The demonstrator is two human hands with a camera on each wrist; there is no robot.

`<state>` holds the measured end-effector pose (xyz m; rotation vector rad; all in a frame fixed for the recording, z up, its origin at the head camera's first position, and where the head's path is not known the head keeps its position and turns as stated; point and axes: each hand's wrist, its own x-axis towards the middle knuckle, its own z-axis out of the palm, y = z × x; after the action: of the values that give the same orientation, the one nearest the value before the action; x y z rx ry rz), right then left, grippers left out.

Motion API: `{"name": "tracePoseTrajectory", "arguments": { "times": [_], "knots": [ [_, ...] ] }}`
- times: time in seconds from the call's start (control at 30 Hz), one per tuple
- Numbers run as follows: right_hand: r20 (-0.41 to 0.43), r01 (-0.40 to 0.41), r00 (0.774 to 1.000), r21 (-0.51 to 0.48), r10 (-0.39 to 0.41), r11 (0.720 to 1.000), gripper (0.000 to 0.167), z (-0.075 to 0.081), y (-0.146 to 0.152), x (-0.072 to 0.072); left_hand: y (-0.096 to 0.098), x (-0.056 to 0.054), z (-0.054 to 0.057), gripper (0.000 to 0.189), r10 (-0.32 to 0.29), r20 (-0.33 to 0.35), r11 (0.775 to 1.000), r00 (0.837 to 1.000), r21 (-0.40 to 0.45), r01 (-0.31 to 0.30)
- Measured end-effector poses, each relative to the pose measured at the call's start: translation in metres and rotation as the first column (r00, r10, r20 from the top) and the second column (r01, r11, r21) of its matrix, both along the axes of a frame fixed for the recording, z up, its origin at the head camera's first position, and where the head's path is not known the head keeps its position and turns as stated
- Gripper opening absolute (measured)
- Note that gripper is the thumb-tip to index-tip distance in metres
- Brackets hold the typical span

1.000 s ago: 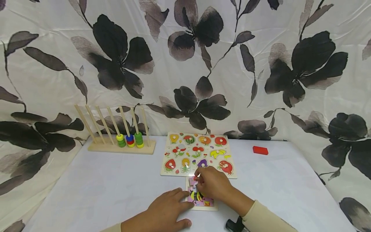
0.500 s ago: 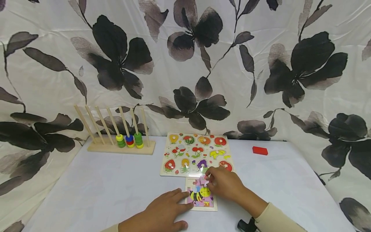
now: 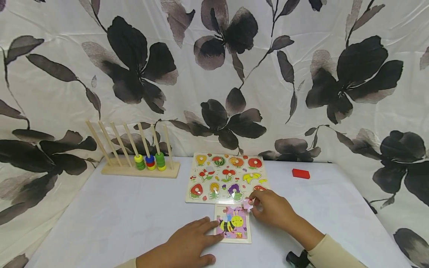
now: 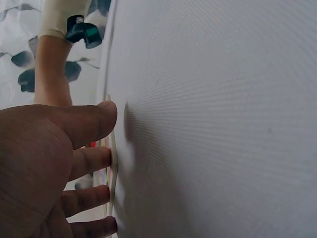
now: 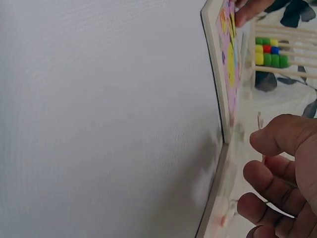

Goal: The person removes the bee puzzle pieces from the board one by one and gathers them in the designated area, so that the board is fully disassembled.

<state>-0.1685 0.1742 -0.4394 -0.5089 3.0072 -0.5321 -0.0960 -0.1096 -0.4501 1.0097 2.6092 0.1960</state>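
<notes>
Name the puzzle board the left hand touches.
The smaller bee puzzle, nearer the person: the left hand touches it; the larger fruit board lies beyond.

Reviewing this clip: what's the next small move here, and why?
Probably ease the pink piece inward over the bee puzzle and test its fit near the far right corner. The right grip already pinches it by that corner, and the fingertips of the left grip touch the puzzle's left side, which should help steady it. Whether a slot is open there is too small to tell.
</notes>
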Motion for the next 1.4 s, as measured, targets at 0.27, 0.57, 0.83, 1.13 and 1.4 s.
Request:
{"name": "tracePoseTrajectory", "arguments": {
  "times": [0.27,0.57,0.83,1.13,1.4],
  "knots": [
    [0.023,0.046,0.999,-0.009,-0.045,0.999,0.032,0.0,0.016,-0.001,-0.002,0.0,-0.001,0.062,-0.01,-0.018,1.0,1.0,0.007,0.01],
    [0.01,0.065,0.998,-0.019,-0.065,0.998,0.031,-0.001,0.034,-0.003,-0.003,-0.001,-0.001,0.061,-0.021,-0.023,1.0,1.0,0.013,0.021],
    [-0.018,0.051,0.999,-0.024,-0.051,0.998,0.03,-0.003,0.05,-0.005,-0.004,0.001,0.0,0.061,-0.028,-0.028,0.999,0.999,0.019,0.029],
    [-0.009,0.068,0.998,-0.03,-0.069,0.997,0.03,-0.001,0.065,-0.005,-0.004,0.002,0.001,0.062,-0.023,-0.021,1.0,1.0,0.018,0.024],
    [0.015,0.077,0.997,-0.041,-0.076,0.996,0.033,0.001,0.078,-0.01,-0.005,0.002,0.0,0.061,-0.043,-0.05,0.999,0.998,0.03,0.044]
  ]
}}
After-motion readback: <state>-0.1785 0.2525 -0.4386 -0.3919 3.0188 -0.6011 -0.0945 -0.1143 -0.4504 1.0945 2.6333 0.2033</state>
